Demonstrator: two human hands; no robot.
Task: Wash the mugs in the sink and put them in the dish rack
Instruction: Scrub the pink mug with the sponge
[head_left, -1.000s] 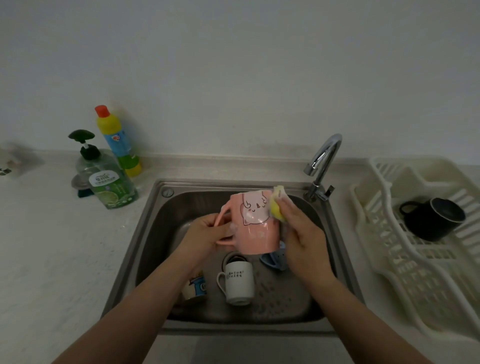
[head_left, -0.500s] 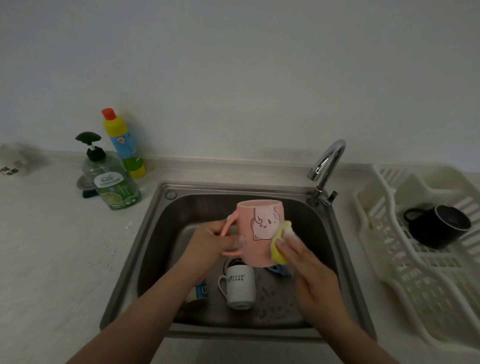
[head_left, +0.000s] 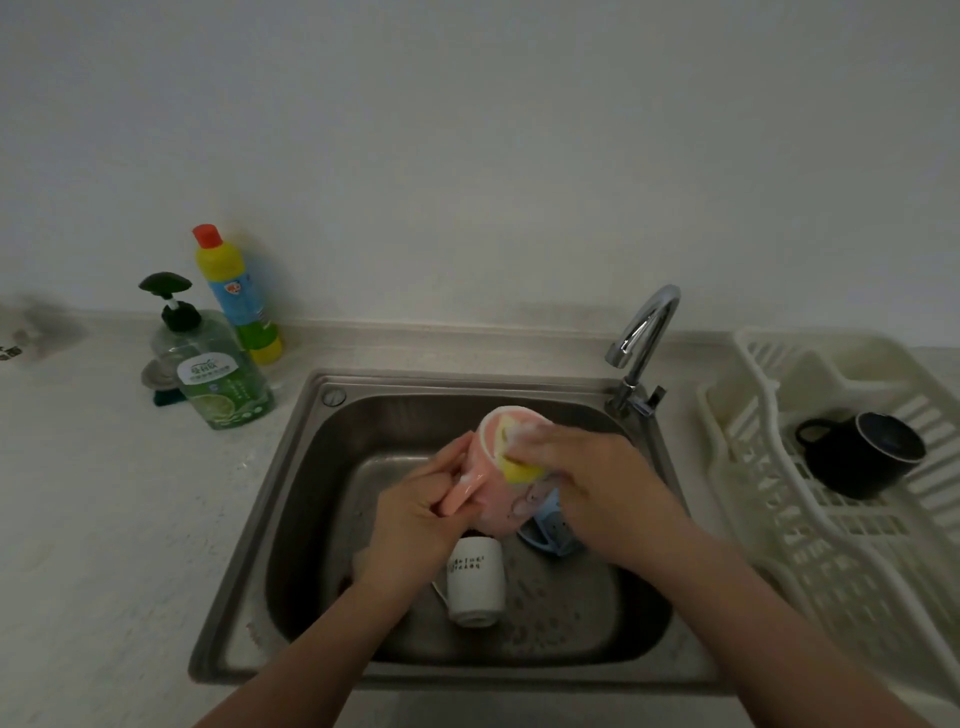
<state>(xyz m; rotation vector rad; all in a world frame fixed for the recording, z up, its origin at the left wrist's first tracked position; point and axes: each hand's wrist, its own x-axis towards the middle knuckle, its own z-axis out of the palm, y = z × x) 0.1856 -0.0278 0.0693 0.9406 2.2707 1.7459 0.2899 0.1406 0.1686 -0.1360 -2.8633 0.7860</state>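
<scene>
Your left hand (head_left: 415, 514) was curled round the handle of the pink ceramic mug with a cartoon print (head_left: 506, 499), holding it tilted over the sink with its mouth turned up and away from you. Your right hand (head_left: 597, 483) pinched a yellow sponge (head_left: 517, 465) with its fingers bent round it, pressing the sponge over the mug's rim, partly inside the mouth; a little foam showed at your fingertips.

The pale speckled countertop (head_left: 93, 519) carried everything. The stainless steel sink (head_left: 291, 519) was set into its middle, with the chrome curved tap (head_left: 641, 343) at the sink's back right corner. The white plastic dish rack (head_left: 841, 545) lay along the countertop's right edge, and a black mug (head_left: 862, 454) lay on its side in the rack's back part, handle toward the sink.

On the sink floor, near the front and just below your left hand, a white mug with dark lettering (head_left: 475, 582) stood upside down. A light blue mug (head_left: 550, 530) lay on the sink floor under your right hand, mostly hidden.

At the countertop's back left, near the sink's back left corner, stood a clear green pump bottle of dish soap (head_left: 218, 374), and just behind it a yellow and blue bottle with a red cap (head_left: 234, 296) against the wall.
</scene>
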